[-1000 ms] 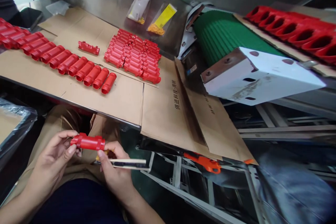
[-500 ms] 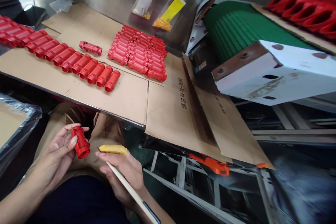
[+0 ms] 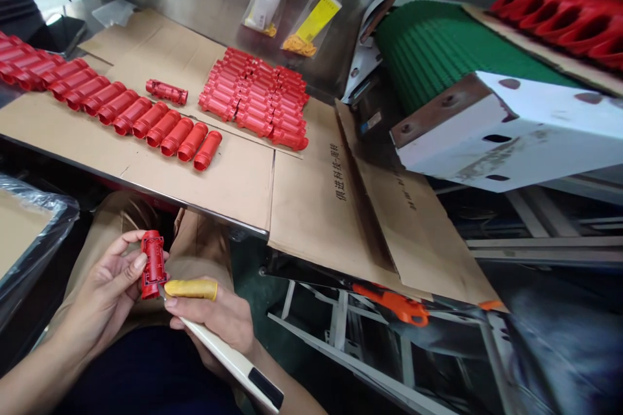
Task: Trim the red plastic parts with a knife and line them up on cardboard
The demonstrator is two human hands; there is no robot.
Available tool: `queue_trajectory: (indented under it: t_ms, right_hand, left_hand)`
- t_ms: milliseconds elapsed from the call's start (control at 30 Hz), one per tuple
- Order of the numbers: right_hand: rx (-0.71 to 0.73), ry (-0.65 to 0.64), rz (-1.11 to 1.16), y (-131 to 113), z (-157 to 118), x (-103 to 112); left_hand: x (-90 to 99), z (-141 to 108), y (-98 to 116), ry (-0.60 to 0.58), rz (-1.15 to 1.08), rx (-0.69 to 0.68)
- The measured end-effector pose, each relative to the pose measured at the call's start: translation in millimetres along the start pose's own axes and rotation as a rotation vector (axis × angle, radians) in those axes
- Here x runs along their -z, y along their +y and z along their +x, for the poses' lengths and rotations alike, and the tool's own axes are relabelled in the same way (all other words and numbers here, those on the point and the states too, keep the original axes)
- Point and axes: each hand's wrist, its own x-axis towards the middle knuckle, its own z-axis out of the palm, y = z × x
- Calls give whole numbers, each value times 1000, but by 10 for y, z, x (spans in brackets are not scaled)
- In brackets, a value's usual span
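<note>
My left hand (image 3: 114,279) pinches a red plastic tube (image 3: 154,259) between thumb and fingers, above my lap. Cut-out edges show along the tube's side. In my right hand (image 3: 214,314), closed with a yellow finger cot (image 3: 191,289) on the index finger, lies a knife (image 3: 224,353) with a long cream handle and a black band near its end. Its small pointed tip is at the lower end of the tube; whether it touches is hard to make out. The handle slants down to the right, and the fingers hide part of it.
On the cardboard-covered table (image 3: 233,188) lie a row of red tubes (image 3: 124,110), one separate tube (image 3: 167,92) and a stacked block of tubes (image 3: 253,100). Bags (image 3: 311,26) lie behind. At right stands a green-belted conveyor (image 3: 433,52); orange-handled scissors (image 3: 394,305) are below the table edge.
My right hand has moved left, bringing the knife tip to the tube. My left hand has turned the tube more upright, with its cut-out side facing me.
</note>
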Motion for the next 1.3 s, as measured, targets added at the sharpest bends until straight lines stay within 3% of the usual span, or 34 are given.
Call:
queue_trajectory:
  t_ms: [467, 833, 967, 1167, 1233, 1300]
  right_hand:
    - [-73, 40, 63, -19, 7, -9]
    - [-37, -7, 60, -6, 47, 33]
    - [-42, -24, 33, -5, 50, 41]
    - [148, -64, -232, 53, -5, -52]
    - [138, 61, -273, 87, -32, -104]
    - [-16, 304, -203, 110, -47, -133]
  left_hand:
    - [-176, -108, 72, 69, -72, 32]
    - [-199, -114, 87, 59, -74, 25]
    - [-121, -63, 51, 41, -43, 19]
    - [-15, 8, -17, -18, -16, 14]
    - [-61, -18, -3, 1, -39, 12]
    - [-118, -52, 22, 37, -66, 10]
